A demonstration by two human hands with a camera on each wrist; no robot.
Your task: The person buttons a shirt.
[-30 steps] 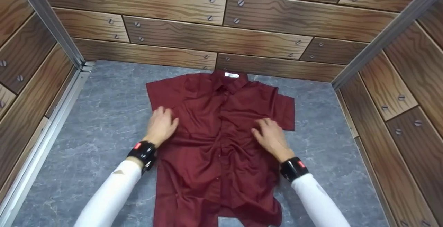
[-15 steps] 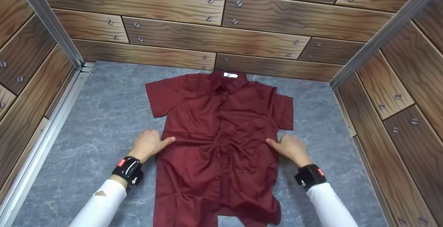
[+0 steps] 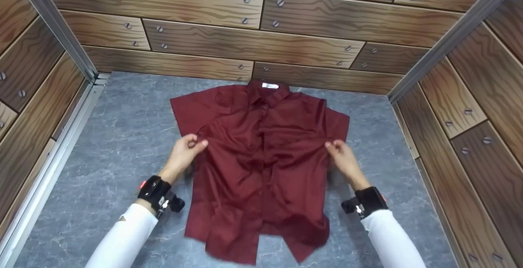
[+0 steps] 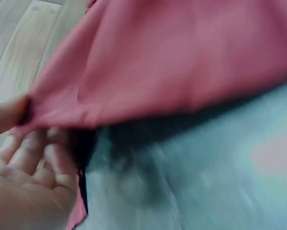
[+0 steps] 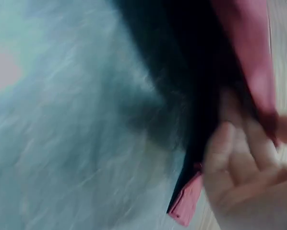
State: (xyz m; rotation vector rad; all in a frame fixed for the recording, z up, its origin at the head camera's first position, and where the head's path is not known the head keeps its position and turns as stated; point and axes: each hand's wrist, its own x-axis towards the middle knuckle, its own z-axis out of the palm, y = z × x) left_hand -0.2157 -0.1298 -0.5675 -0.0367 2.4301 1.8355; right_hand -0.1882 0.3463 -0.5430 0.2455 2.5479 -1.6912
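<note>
A dark red short-sleeved button shirt lies front up, its collar toward the back wall and a white label inside the neck. My left hand pinches its left side edge just below the sleeve, thumb above the cloth. At the opposite side edge, my right hand pinches the fabric at about the same height. In the left wrist view the cloth is lifted off the surface, with curled fingers under it. The right wrist view, blurred, has the raised edge between thumb and fingers.
The shirt is on a grey marbled surface. A wood-patterned back wall and side walls with metal corner posts enclose it. Black cameras are strapped to both wrists.
Both hands have moved up along the sides from below the sleeves and now pinch the edges. The shirt's sides have risen, and its bottom hem has drawn up into view.
</note>
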